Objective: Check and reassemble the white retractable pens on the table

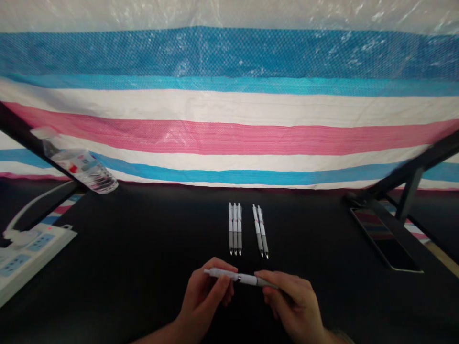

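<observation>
L hand [204,291] is pinching the white barrel [233,275], R hand [296,298] the grey grip [264,282], both nearly closed; pen [248,279] is tilting slightly down to R above table [143,248], prob. handling light, stiff, a bit slick, not v. fragile, grip giving best hold; it's looking slim, white w/ grey, matching 3 pens [235,227] & 2 pens [260,231] lying beyond

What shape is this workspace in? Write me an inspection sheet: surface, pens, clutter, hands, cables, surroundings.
Surface: black table.
Pens: three pens side by side; two pens to their right; held pen, white and grey.
Clutter: bottle at far left, phone at right, power strip at left with red light lit.
Left hand: grips held pen's white end.
Right hand: grips its grey end.
Cables: white cable at power strip.
Surroundings: striped sheet behind.
</observation>
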### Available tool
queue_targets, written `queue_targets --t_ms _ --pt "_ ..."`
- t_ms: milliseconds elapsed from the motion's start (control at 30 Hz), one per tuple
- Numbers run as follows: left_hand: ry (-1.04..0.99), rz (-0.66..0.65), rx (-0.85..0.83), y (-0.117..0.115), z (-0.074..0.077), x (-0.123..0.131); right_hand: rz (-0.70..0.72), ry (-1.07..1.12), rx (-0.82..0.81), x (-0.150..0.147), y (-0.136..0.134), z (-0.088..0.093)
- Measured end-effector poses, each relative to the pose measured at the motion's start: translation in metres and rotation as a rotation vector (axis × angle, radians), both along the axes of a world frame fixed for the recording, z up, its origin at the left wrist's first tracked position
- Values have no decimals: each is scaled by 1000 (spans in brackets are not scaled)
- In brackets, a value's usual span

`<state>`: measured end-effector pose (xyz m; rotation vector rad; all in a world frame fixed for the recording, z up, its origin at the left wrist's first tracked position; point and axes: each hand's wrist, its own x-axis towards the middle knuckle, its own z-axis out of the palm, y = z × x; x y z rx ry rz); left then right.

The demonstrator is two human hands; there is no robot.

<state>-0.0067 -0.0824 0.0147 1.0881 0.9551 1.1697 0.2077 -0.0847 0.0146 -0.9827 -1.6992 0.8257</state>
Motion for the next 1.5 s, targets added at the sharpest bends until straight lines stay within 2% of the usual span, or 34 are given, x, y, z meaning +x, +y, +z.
queue_targets --t_ms 133,367,633,700,833,900,1033,1167,1233,1333,1500 --pt "-9 -8 4 -2 3 1 -22 -62 118 0 0 5" --pt "-10 12 -39 -4 6 3 -68 -96 165 1 -2 10" --pt "-88 32 -173 -2 -3 5 -84 -181 306 1 -5 4" --pt "-91 61 -162 -2 -7 4 -88 -189 239 2 -5 2" --pt "-92 103 -151 -4 -11 2 33 -224 -73 3 -8 0" --pt "-101 100 -157 -5 -10 2 25 -212 -161 3 -9 0" --pt "-120 124 -185 -3 -8 3 -75 -106 -208 0 -9 -1" --pt "-138 158 -205 1 -5 2 27 -55 -383 0 -7 -2" --pt "-145 162 -202 2 -4 2 20 -42 -443 0 -6 -1" --pt "-147 162 -212 1 -2 2 -37 27 -426 -2 -4 1" --pt "-167 161 -221 1 -4 3 26 11 -480 -2 -4 -1"
